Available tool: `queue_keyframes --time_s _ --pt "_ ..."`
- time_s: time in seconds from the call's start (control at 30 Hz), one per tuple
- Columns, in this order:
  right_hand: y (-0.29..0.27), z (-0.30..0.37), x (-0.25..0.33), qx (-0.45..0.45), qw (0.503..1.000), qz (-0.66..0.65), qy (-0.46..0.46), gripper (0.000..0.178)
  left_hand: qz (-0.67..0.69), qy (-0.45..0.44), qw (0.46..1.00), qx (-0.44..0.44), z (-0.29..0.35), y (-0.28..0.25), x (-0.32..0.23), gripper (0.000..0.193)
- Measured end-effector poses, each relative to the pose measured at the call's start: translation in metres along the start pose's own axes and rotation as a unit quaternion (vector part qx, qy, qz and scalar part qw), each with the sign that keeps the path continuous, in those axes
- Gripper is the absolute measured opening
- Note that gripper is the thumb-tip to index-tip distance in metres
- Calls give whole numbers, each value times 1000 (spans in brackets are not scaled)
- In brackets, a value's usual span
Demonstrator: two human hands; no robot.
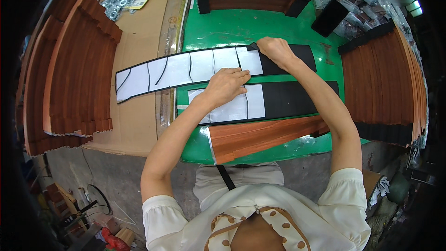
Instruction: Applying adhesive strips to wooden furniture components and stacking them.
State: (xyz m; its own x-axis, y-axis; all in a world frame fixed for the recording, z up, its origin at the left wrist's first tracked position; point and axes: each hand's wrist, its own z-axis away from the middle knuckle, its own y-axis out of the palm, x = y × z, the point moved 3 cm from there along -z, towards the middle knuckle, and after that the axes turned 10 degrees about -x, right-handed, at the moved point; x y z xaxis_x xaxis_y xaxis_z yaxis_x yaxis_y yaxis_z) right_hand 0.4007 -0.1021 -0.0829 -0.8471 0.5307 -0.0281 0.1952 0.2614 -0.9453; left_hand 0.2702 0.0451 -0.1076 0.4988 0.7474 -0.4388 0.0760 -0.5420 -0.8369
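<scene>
wood-grain panel [269, 135] nearest, on green table [278, 28]; left hand [226, 86] pressed flat, fingers spread, on near black strip [288, 98] | right hand [275, 50] pinching white backing [186, 67] off far black strip [304, 56] | stacked wood panels [79, 74] left

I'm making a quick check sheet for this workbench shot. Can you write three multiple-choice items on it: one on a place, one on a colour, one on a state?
1. Where does the left hand rest?
A. on the nearer white-backed strip
B. on the pile of washers
C. on the cardboard

2. What colour is the table top?
A. blue
B. green
C. grey

3. What is the right hand doing?
A. hanging free above the table
B. gripping a hammer
C. pinching the farther strip where its white backing ends

Answers: 1 A, the palm lies flat on that strip. 2 B, bare green shows around the strips. 3 C, the fingertips close on the strip's edge beside the black part.
</scene>
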Motion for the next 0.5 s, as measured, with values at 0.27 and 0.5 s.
queue_keyframes --time_s 0.27,0.5 --pt "-93 17 71 -161 975 -150 13 7 278 -290 890 -216 1 -88 -32 19" --pt "-151 48 142 -283 947 -103 -109 15 315 -253 896 -182 35 -122 -90 13"
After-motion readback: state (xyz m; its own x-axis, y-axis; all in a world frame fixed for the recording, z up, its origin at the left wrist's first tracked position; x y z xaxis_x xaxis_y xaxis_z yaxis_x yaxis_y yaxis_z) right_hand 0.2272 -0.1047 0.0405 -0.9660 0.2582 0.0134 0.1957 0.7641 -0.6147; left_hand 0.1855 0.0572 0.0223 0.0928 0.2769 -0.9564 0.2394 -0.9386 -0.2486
